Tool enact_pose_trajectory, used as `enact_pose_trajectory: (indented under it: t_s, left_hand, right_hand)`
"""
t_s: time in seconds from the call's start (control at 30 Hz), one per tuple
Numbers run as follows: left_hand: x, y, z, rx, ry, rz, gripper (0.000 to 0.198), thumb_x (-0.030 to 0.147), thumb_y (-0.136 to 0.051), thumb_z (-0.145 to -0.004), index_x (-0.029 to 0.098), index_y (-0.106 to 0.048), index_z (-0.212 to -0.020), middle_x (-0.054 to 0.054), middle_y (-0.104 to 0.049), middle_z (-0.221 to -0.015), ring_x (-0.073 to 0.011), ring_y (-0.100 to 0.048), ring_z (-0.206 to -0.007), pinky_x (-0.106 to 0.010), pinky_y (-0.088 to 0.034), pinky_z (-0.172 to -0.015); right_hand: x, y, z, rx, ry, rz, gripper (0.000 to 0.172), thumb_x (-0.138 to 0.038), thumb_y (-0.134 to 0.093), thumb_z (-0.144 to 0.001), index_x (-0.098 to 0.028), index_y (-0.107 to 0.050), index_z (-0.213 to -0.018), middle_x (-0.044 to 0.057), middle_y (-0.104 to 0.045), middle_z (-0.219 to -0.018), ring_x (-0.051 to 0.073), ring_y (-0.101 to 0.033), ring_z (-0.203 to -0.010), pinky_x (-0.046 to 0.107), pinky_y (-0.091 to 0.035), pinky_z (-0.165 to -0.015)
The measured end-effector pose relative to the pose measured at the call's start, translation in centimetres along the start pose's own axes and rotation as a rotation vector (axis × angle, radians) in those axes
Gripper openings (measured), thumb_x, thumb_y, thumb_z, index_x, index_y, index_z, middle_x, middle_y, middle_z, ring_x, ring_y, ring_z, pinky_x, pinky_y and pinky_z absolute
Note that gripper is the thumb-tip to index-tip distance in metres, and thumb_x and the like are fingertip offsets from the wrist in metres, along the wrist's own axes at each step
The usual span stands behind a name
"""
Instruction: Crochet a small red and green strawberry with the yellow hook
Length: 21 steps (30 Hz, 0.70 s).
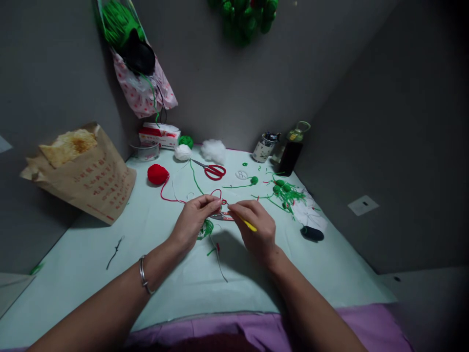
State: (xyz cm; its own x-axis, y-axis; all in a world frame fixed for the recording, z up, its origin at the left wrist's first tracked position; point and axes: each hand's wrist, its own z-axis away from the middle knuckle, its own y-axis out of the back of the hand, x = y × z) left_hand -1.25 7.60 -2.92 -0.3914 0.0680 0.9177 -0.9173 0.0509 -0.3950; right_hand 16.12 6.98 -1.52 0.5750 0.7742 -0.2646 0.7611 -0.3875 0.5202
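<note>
head view: pinched a small piece of red yarn (223, 201) between thumb and forefinger of the left hand (190, 220), and a slim yellow tool (248, 224) in the right hand (261, 231), both close together above the pale green table (330, 269). likely called for even tension and small, unhurried turns. saw a red ball (157, 174) leftward, dim grey walls (220, 83) around.

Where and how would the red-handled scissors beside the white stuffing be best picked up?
Probably by the red finger loops, coming from the near right: the scissors lie flat, blades pointing away to the far left, so the broad loop end is nearer the right hand.
</note>
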Motion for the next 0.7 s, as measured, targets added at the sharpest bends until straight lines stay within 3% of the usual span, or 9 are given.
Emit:
enact_pose_trajectory:
  t_s: [0.13, 0.43, 0.6, 0.7]
  left_hand:
    - [0.0, -0.2, 0.0, -0.05, 0.022, 0.005, 0.018, 0.035, -0.081, -0.08, 0.018, -0.075, -0.079, -0.003, -0.071, -0.079, -0.0172, -0.065, -0.078, -0.032, -0.051, -0.085]
    - [0.8, -0.3, 0.4, -0.187, 0.091, 0.047, 0.02, 0.036, -0.081, -0.08, 0.018, -0.074, -0.077, -0.004, -0.071, -0.082, -0.0195, -0.068, -0.085, -0.038, -0.051, -0.096]
    - [1.0, -0.2, 0.2, -0.162, 0.083, 0.026, 0.018, 0.037, -0.081, -0.08, 0.019, -0.076, -0.079, -0.004, -0.072, -0.082, -0.0186, -0.067, -0.085, -0.034, -0.05, -0.094]
    - [1.1, -0.2, 0.3, -0.142, 0.073, 0.003, 0.018, 0.036, -0.082, -0.079, 0.019, -0.076, -0.08, -0.003, -0.072, -0.082, -0.0178, -0.067, -0.084, -0.032, -0.05, -0.092]
  right_hand:
    - [0.2, -0.2, 0.4, 0.022, 0.093, 0.062, 0.03, -0.012, -0.064, -0.095, -0.027, -0.073, -0.119, 0.008, -0.076, -0.093, 0.019, -0.07, -0.082, 0.033, -0.056, -0.073]
    - [-0.2, 0.4, -0.4, 0.009, -0.002, -0.2, 0.026, -0.009, -0.062, -0.095, -0.025, -0.073, -0.112, 0.006, -0.076, -0.096, 0.018, -0.069, -0.084, 0.033, -0.056, -0.077]
    - [-0.1, 0.7, -0.5, 0.005, -0.098, -0.251, 0.018, -0.013, -0.058, -0.098, -0.024, -0.07, -0.106, 0.005, -0.075, -0.092, 0.019, -0.067, -0.085, 0.035, -0.053, -0.078]
    - [0.0, 0.8, -0.4, 0.011, -0.242, -0.345, 0.014, -0.019, -0.057, -0.1, -0.024, -0.07, -0.101, 0.004, -0.073, -0.09, 0.018, -0.066, -0.084, 0.034, -0.052, -0.078]
